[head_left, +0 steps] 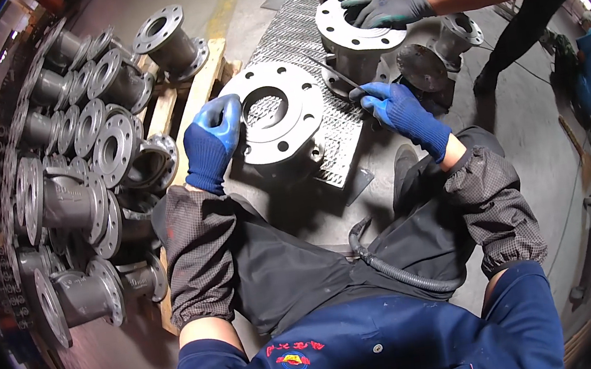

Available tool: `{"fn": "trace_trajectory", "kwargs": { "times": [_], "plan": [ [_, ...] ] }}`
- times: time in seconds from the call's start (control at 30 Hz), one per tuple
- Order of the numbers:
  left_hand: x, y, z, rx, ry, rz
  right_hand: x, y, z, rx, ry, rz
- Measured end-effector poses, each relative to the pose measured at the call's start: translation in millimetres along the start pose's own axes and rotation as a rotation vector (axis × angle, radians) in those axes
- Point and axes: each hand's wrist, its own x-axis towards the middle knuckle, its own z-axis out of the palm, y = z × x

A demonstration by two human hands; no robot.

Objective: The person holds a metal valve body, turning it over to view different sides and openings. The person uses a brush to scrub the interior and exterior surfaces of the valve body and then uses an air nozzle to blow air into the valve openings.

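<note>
A grey metal flanged fitting (303,98) stands upright between my hands, its round bolt-holed flange facing up around a wide bore. My left hand (216,129), in a blue coated glove, is closed at the flange's left edge and overlaps its rim; what its curled fingers hold, if anything, is hidden. On the right, my right hand (398,111), gloved alike, is closed around a thin dark rod-like tool (335,73). The tool points up and left toward the far side of the flange. Its exact kind cannot be made out.
Beneath the fitting lies a ridged metal plate (340,152). Many similar fittings (67,207) are stacked at left, beside a wooden pallet (186,117). Across from me, a co-worker's grey-gloved hand (392,9) rests on another flanged fitting (359,42). A ribbed hose (412,277) crosses my lap.
</note>
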Motion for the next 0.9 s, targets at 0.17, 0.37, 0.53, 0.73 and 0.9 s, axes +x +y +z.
{"fn": "trace_trajectory", "kwargs": {
  "times": [0.17, 0.37, 0.53, 0.73, 0.9],
  "plan": [
    [-2.7, 10.7, 0.5, -0.071, -0.029, -0.043, -8.3, -7.2, 15.7, 0.232, -0.089, 0.109],
    [-6.7, 6.4, -7.0, -0.212, -0.010, -0.182, -3.2, 7.4, 14.2, 0.433, -0.184, 0.130],
    [9.5, -15.2, -32.9, -0.205, 0.113, -0.171, 14.3, -25.2, 4.4, 0.408, -0.118, 0.123],
    [0.1, -17.9, -33.2, -0.192, -0.322, -0.577, 59.3, -28.2, 21.6, 0.381, -0.022, -0.028],
    [-19.7, -17.4, -13.8, -0.565, -0.286, -0.618, 83.3, -20.4, 36.3, 0.186, -0.050, -0.322]
  ]
}}
